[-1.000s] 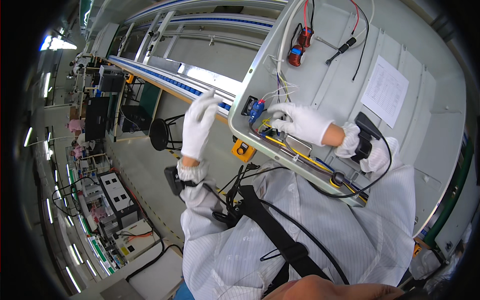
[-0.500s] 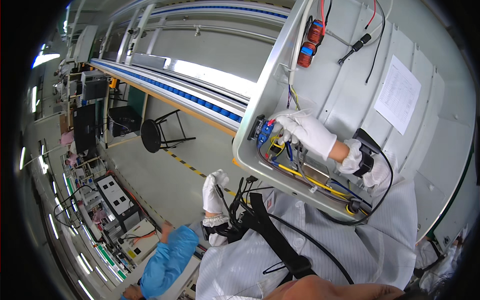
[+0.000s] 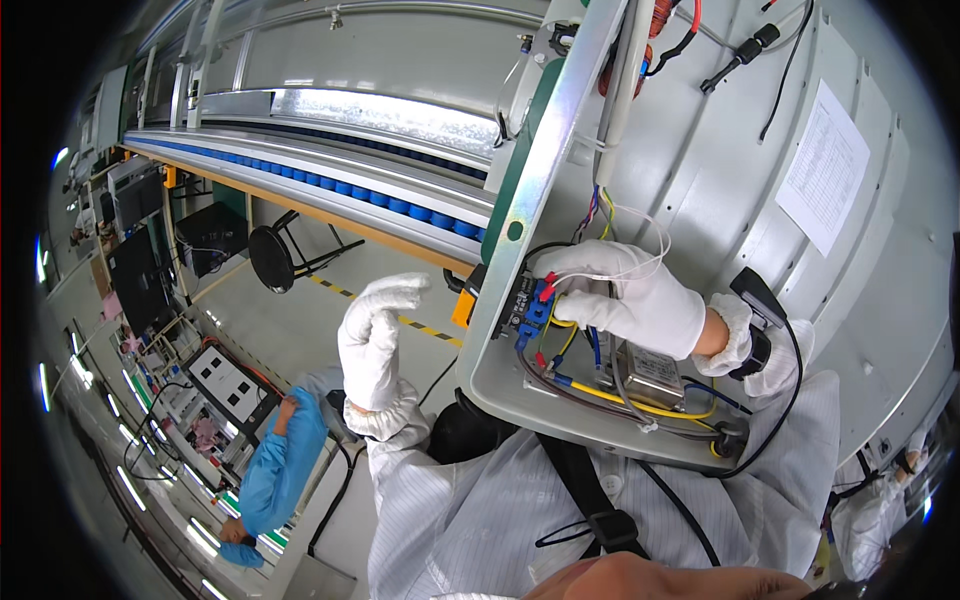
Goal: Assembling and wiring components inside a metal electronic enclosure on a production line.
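My right hand, in a white glove, reaches into a large pale metal enclosure. Its thumb and fingers close around thin white wires with red terminals at their ends. Those terminals lie against a blue and black switch on the enclosure's left wall. The fingertips are partly hidden, so whether the terminals are seated cannot be seen. Outside the enclosure, to its left, my gloved left hand is raised with fingers bent and apart from the thumb, holding nothing.
Beside my right hand are a silver metal filter box and a yellow cable. A printed sheet lies on the enclosure's inner panel. Farther left are a roller conveyor, a black stool and a person in blue.
My left hand has risen and moved left, away from my body. My right hand stays at the switch with its fingers shifted slightly. The view has moved closer to the enclosure.
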Available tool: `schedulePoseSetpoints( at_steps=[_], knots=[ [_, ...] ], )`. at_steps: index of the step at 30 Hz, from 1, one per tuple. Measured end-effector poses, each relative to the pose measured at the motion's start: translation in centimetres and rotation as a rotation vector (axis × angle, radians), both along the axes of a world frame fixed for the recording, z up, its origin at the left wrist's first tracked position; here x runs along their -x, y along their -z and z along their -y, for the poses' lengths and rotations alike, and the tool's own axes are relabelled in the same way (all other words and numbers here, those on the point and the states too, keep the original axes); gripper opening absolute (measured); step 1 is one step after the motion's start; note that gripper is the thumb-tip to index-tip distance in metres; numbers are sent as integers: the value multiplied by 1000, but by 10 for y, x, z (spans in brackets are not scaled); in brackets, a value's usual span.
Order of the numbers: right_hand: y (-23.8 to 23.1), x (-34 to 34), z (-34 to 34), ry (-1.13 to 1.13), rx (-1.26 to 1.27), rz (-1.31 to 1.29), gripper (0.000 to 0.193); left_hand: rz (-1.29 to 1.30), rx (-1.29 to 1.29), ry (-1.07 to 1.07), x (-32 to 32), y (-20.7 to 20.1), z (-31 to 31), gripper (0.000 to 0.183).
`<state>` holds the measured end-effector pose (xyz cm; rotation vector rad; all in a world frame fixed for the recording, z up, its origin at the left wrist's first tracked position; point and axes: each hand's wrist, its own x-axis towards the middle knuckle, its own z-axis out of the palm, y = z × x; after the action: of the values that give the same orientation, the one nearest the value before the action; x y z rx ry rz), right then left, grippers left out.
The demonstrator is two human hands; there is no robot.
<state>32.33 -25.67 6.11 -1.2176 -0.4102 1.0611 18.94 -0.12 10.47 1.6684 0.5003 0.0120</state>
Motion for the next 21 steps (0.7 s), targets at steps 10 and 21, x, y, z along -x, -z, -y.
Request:
schedulePoseSetpoints(
  at_steps=[10, 21],
  knots=[
    [2, 8, -16, 116, -8, -156, 15, 5, -146, 70, -15, -9, 15, 32],
    [16, 7, -11, 136, -127, 104, 42, 313, -163, -63, -24, -14, 61, 39]
  ],
)
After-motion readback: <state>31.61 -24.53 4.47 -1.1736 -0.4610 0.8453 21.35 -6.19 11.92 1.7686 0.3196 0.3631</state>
